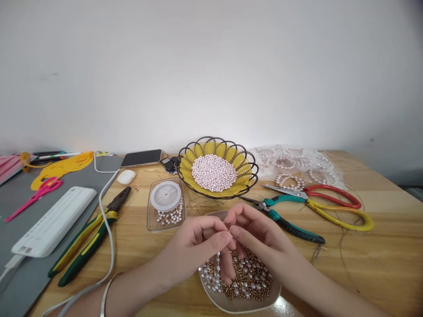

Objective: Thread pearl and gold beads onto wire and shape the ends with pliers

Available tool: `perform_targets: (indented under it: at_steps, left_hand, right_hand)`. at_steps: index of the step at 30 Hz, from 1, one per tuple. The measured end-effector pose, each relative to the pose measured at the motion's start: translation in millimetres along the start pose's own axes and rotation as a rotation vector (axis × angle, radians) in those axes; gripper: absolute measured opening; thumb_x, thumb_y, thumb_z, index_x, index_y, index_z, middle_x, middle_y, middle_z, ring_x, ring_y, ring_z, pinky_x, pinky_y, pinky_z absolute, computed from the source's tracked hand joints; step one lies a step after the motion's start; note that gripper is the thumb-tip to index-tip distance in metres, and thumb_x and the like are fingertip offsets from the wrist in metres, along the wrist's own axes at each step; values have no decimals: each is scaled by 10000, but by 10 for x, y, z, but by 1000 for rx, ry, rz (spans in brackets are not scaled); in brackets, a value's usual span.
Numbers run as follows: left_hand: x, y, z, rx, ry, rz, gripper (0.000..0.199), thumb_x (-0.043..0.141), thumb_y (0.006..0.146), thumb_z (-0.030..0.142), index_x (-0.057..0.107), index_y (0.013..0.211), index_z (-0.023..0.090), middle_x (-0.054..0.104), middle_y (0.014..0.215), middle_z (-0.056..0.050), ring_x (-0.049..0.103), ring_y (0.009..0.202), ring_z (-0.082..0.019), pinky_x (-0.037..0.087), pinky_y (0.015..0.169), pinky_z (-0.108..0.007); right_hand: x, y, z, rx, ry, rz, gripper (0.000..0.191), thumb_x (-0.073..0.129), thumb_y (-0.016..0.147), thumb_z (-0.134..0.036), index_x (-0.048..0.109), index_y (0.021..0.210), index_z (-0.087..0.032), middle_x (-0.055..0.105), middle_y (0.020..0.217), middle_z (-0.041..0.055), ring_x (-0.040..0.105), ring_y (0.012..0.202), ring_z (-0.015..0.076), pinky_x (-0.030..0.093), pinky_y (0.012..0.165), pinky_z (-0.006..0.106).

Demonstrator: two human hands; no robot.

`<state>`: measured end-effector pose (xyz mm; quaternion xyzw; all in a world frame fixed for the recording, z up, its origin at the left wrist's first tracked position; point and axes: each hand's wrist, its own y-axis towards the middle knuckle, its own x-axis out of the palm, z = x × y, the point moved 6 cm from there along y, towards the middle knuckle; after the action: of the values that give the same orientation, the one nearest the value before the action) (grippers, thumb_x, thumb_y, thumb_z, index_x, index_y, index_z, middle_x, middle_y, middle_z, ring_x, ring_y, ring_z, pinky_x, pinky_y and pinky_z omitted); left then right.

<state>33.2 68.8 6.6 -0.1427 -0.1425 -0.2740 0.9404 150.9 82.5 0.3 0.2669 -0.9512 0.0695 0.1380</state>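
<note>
My left hand [208, 242] and my right hand [256, 231] meet above a pale bowl [216, 301] of gold beads and pearls. Thumb and fingers of each are pinched together. A short string of pearls [217, 264] hangs below my left hand's fingertips into the bowl. What my right hand pinches at the joined fingertips is too small to make out. Behind them sits a yellow basket [243, 169] with black looped rim, holding many pale pink pearls [214, 172].
A clear box [150, 215] with a white spool [165, 196] stands left of the basket. Green-handled pliers [294, 229], scissors [330, 196] and beaded loops [289, 181] lie right. Farther left are yellow-green pliers [89, 246], a white cable [110, 233], a power bank [54, 222] and a phone [141, 157].
</note>
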Motion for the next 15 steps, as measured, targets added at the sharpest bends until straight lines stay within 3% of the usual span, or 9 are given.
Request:
perform_targets:
  at_steps: [4,8,15]
  left_hand:
    - [-4,-5,4,17,31,13,390,663,928,536,598,802,173,665,578,7,643,539,-130,529,645,-262]
    - [-4,-26,-21,-34,67,2,469,633,916,619,604,768,174,675,543,-1,624,481,-125,474,589,-235]
    - [0,-51,-62,-92,98,-51,404,704,899,540,755,834,145,753,577,-39,685,524,-138,469,593,-217]
  right_hand:
    - [-34,-1,-43,-18,-3,33,297,679,961,-491,565,929,-218,578,711,-56,458,516,61,356,493,194]
    - [-40,-37,-106,-76,-28,77,266,699,954,-465,588,901,-228,554,728,-51,443,583,84,356,513,196]
    - [48,-81,-123,-120,-104,-13,254,624,996,-466,560,914,-235,561,724,-43,493,599,105,381,557,242]
